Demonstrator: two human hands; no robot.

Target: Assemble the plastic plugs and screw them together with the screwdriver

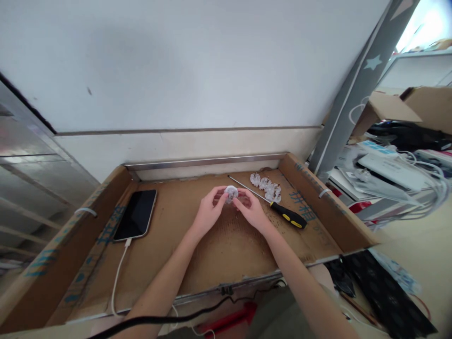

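Between my fingertips, above the middle of the cardboard-lined tray, is a small clear round part (231, 192). My left hand (212, 205) pinches it from the left, and my right hand (250, 205) holds its right side. To the right lie several similar clear parts (265, 184) in a loose cluster, some with small metal pieces. A screwdriver (288, 216) with a black and yellow handle rests beside them, its shaft pointing to the back left.
A phone (136, 215) with a white cable (118, 273) lies at the tray's left. Cardboard walls (318, 200) edge the tray, and a white wall stands behind. A black cable (169, 319) crosses the front. Boxes and cables lie at the right.
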